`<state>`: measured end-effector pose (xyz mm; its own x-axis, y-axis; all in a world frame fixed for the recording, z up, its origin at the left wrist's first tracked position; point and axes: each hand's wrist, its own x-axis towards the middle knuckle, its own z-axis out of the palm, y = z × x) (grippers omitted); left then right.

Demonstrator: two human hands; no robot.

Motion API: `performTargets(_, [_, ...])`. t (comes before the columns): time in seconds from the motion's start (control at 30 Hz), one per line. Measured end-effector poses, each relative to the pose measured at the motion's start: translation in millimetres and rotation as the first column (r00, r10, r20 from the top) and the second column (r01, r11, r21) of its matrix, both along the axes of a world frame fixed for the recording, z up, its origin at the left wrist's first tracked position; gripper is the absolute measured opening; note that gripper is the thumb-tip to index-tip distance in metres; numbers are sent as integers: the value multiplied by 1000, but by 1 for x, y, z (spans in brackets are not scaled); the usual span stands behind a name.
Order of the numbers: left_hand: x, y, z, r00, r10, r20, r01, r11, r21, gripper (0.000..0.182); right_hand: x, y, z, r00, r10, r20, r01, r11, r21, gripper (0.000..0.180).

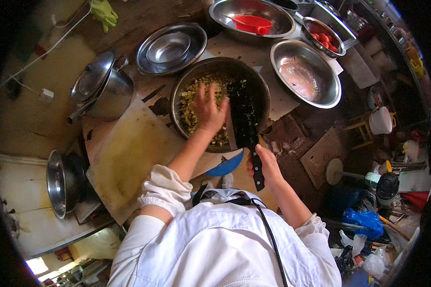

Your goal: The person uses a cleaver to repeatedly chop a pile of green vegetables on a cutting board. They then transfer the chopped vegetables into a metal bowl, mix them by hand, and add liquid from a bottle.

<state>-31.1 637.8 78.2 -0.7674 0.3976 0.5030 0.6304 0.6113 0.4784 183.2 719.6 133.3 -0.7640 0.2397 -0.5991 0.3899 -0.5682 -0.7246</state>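
Note:
My right hand (pixel 267 165) grips the black riveted handle of a broad-bladed kitchen knife (pixel 241 114). Its wide dark blade lies over the right part of a large metal bowl (pixel 264 86), and small food bits cling to it. Finely chopped yellowish-green food (pixel 187 104), probably a vegetable, covers much of the bowl's inside. My left hand (pixel 212 112) is over this food, fingers spread and slightly blurred, with nothing seen in its grasp. Its thumb side is close to the blade's left edge; whether they touch is unclear.
Left of the bowl lies a yellow-stained cutting board (pixel 129 161), with a lidded metal pot (pixel 109 93) behind. Beyond are nested metal basins (pixel 142 59), a basin (pixel 217 16) holding a red plastic dipper (pixel 255 25), a basin (pixel 330 100) with pinkish contents, and a bowl of red food (pixel 325 40).

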Motion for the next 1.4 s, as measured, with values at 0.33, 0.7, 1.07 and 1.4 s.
performTargets(0.33, [45,20,16,947,-318,-56,316,948,-37,75,17,-6,7,995,94,42,-91,994,-62,40])
performTargets(0.7, [-67,-16,13,976,-131,175,78,958,277,20,45,31,48,942,177,286,-264,-137,955,39])
performTargets(1.07, [76,-7,42,668,-744,-12,733,661,-157,63,9,44,49,915,168,367,-303,-315,900,34])
performTargets(1.4, [20,-44,45,973,-229,-36,220,864,453,11,36,97,23,982,99,163,-179,178,968,33])
